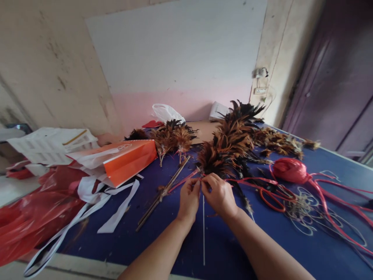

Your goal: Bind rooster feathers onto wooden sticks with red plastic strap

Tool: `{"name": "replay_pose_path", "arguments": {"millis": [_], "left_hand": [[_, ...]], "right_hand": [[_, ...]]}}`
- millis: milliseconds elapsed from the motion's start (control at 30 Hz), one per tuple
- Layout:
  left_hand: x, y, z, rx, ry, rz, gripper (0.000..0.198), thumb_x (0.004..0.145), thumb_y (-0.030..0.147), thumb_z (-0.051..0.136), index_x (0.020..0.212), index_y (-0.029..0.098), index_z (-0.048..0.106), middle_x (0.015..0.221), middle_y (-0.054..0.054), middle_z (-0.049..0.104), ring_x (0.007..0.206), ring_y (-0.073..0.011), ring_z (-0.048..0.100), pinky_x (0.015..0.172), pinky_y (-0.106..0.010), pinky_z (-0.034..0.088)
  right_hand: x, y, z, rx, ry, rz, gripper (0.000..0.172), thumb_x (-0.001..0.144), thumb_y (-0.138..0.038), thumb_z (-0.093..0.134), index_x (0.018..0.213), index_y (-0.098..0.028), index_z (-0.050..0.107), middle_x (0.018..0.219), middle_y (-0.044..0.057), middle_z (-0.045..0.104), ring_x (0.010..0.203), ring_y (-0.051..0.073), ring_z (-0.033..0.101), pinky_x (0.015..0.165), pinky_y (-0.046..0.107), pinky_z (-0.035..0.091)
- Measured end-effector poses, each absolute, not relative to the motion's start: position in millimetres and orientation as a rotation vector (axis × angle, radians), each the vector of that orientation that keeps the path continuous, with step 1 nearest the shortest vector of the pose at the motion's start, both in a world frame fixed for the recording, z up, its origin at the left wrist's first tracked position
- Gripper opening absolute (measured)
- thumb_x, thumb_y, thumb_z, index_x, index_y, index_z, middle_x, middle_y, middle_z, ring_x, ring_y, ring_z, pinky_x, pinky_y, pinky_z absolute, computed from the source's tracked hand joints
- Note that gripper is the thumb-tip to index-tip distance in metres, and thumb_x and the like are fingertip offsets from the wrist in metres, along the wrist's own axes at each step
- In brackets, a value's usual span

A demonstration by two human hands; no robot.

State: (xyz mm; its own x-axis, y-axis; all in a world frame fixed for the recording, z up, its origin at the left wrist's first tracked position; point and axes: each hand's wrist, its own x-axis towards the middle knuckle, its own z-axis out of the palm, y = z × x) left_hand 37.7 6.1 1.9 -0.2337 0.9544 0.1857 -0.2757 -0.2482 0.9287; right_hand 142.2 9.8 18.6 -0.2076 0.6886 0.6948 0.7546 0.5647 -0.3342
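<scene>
My left hand (189, 199) and my right hand (220, 195) meet at the middle of the table, fingertips pinched together. Red plastic twine (247, 181) runs into both pinches, with one length showing left of my left hand. Just beyond my fingers lies a long bundle of brown and black feathers (230, 144), its lower end close to the pinch. From beneath my hands a thin white rod (204, 233) points toward me. Exactly how the twine wraps at the fingertips is hidden.
The blue table (163, 249) holds thin sticks (163, 193), smaller feather bunches (169, 138) and an orange-and-white paper bag (131, 163). White strips (121, 210) and red plastic (43, 210) lie left. A twine ball (290, 170), tangled string (304, 208) and loose feathers (276, 140) lie right.
</scene>
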Motion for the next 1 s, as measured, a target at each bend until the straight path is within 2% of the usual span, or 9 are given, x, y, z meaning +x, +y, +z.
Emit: {"name": "replay_pose_path", "arguments": {"millis": [167,300,533,600,667,733,800,867,1000], "left_hand": [[37.7,6.5,4.2,0.861,0.943,1.632,0.023,0.061,0.033,0.071,0.068,0.014,0.059,0.053,0.005,0.052,0.045,-0.0052,0.039,0.044,-0.018,0.028],[36.2,7.3,4.8,0.765,0.890,1.595,0.026,0.057,0.031,0.074,0.073,0.013,0.062,0.057,0.003,0.058,0.047,-0.0064,0.046,0.046,-0.019,0.033],[33.5,9.3,4.7,0.700,0.755,1.599,0.022,0.059,0.030,0.073,0.073,0.016,0.065,0.063,0.001,0.063,0.057,-0.0106,0.056,0.057,-0.022,0.042],[33.2,10.2,5.0,0.681,0.737,1.602,0.024,0.058,0.027,0.074,0.078,0.016,0.066,0.069,0.000,0.066,0.063,-0.0118,0.058,0.062,-0.023,0.043],[33.4,11.0,5.2,0.670,0.719,1.604,0.026,0.057,0.024,0.074,0.080,0.016,0.066,0.073,-0.001,0.067,0.067,-0.0129,0.059,0.064,-0.023,0.044],[33.8,11.3,5.3,0.657,0.704,1.612,0.026,0.057,0.023,0.074,0.080,0.016,0.066,0.072,-0.001,0.067,0.066,-0.0132,0.059,0.063,-0.024,0.044],[34.2,10.8,5.5,0.642,0.695,1.609,0.026,0.057,0.023,0.074,0.080,0.017,0.065,0.070,-0.001,0.065,0.061,-0.0124,0.058,0.058,-0.023,0.043],[34.6,9.5,6.0,0.645,0.694,1.591,0.027,0.058,0.023,0.074,0.082,0.018,0.064,0.069,0.000,0.065,0.058,-0.0111,0.056,0.054,-0.021,0.041],[35.1,7.9,6.1,0.715,0.687,1.570,0.025,0.060,0.024,0.074,0.081,0.015,0.065,0.060,0.002,0.059,0.047,-0.0050,0.045,0.043,-0.016,0.031]], "right_hand": [[139.4,7.9,19.6,-1.059,-2.001,-0.078,0.017,0.083,-0.018,0.045,0.076,-0.016,0.060,0.076,0.003,0.060,0.060,0.010,0.053,0.057,0.019,0.038],[135.3,9.1,17.0,-1.044,-1.946,0.096,0.011,0.076,-0.016,0.049,0.073,-0.017,0.059,0.072,0.002,0.059,0.062,0.011,0.051,0.060,0.021,0.039],[126.9,12.2,13.4,-0.912,-1.669,0.990,0.010,0.071,-0.019,0.047,0.067,-0.015,0.055,0.061,-0.001,0.055,0.055,0.010,0.050,0.053,0.020,0.042],[126.0,11.4,14.7,-0.931,-1.672,0.972,0.010,0.071,-0.021,0.048,0.067,-0.016,0.055,0.059,-0.001,0.054,0.054,0.010,0.048,0.052,0.021,0.041],[126.0,9.4,16.2,-0.967,-1.714,0.758,0.007,0.071,-0.019,0.050,0.067,-0.016,0.055,0.062,-0.001,0.054,0.053,0.010,0.046,0.051,0.021,0.040],[126.3,7.1,17.2,-0.948,-1.745,0.520,0.006,0.070,-0.016,0.050,0.069,-0.017,0.056,0.072,0.002,0.057,0.058,0.010,0.049,0.055,0.022,0.041],[126.7,5.7,17.5,-0.901,-1.736,0.452,0.007,0.071,-0.015,0.050,0.071,-0.017,0.056,0.080,0.004,0.059,0.064,0.011,0.052,0.060,0.023,0.043],[126.9,5.9,17.5,-0.881,-1.665,0.584,0.007,0.073,-0.016,0.050,0.073,-0.017,0.056,0.078,0.003,0.060,0.064,0.012,0.055,0.060,0.023,0.045],[128.4,9.9,20.2,-0.874,-1.381,0.950,0.006,0.073,-0.023,0.052,0.076,-0.017,0.053,0.054,-0.003,0.057,0.044,0.009,0.050,0.044,0.021,0.041]]}}
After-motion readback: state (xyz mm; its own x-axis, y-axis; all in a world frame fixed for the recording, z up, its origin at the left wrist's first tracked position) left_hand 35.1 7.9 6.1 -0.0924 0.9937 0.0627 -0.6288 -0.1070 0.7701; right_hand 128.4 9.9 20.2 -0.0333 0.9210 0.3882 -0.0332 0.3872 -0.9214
